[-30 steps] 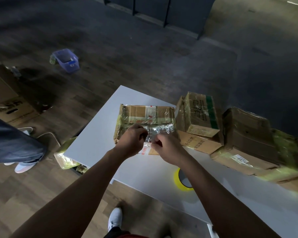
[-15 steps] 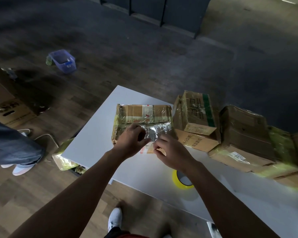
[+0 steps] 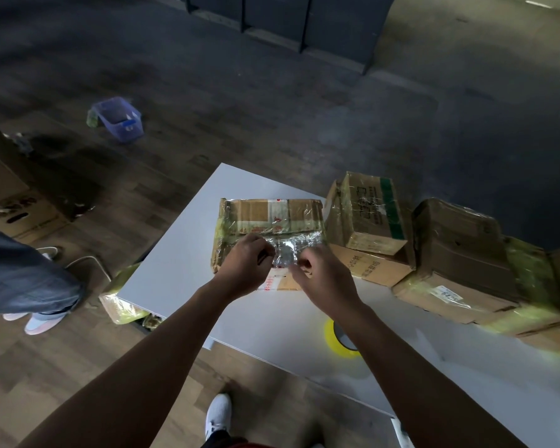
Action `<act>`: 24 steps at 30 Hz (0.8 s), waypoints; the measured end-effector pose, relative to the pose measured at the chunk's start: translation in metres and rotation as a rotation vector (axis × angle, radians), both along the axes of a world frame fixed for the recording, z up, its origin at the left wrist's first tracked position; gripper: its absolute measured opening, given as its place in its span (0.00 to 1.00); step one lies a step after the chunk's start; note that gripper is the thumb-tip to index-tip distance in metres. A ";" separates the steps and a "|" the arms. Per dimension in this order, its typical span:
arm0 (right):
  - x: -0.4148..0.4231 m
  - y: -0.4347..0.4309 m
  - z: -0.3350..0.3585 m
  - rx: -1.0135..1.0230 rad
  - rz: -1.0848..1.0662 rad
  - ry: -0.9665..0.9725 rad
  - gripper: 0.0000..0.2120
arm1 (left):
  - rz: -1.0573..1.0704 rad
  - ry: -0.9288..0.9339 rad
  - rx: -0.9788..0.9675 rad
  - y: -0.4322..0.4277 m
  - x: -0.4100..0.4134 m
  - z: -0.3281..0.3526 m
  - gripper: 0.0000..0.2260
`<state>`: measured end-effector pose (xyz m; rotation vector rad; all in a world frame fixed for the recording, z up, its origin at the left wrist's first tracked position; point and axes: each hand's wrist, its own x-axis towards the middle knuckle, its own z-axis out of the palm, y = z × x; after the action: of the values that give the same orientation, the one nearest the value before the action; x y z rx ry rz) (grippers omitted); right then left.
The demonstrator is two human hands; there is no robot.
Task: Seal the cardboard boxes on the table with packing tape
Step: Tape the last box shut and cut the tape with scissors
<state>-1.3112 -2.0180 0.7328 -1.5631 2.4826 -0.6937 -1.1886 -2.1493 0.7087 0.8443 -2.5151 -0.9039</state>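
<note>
The step in hand looks to be laying a strip of clear tape (image 3: 306, 243) across the flat cardboard box (image 3: 272, 215). Doing it well likely means holding the strip taut between both hands, lowering it square over the seam, then smoothing from the middle outward so no crease or air pocket forms; the film looks crinkled where it catches the light, so a firm press would help. The left hand (image 3: 244, 265) has its fingers curled and appears to pinch the strip's left part, while the right hand (image 3: 324, 279) curls fingers and thumb on the strip nearer its right; just how the fingertips meet the film is hidden. The box lies flat on the white bench (image 3: 181, 253), toward its far left corner, touching or just beside a stack of other boxes (image 3: 366, 221) on its right. It is brown and shallow, wrapped in shiny film with yellowish tape at its left end, and carries a pale label with red print. A yellow tape roll (image 3: 332, 337) lies on the bench, partly hidden by the right forearm.
</note>
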 end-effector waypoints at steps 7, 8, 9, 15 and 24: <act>0.000 0.007 -0.002 -0.019 0.181 -0.186 0.07 | -0.008 -0.002 0.004 -0.001 0.000 -0.001 0.06; -0.002 0.007 -0.002 -0.012 0.168 -0.238 0.09 | -0.009 -0.003 0.006 -0.001 0.000 -0.001 0.06; -0.005 0.006 -0.002 0.004 0.158 -0.278 0.11 | -0.008 -0.002 0.009 -0.001 0.000 -0.001 0.06; -0.008 0.012 -0.013 0.125 0.378 -0.091 0.10 | -0.002 0.010 0.012 0.000 -0.002 0.001 0.06; -0.014 0.018 -0.010 0.006 0.247 0.084 0.06 | 0.012 -0.024 -0.162 0.010 -0.004 -0.007 0.15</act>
<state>-1.3255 -1.9996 0.7223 -1.8900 2.2860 -0.5930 -1.1923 -2.1391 0.7021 0.8212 -2.5596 -0.6787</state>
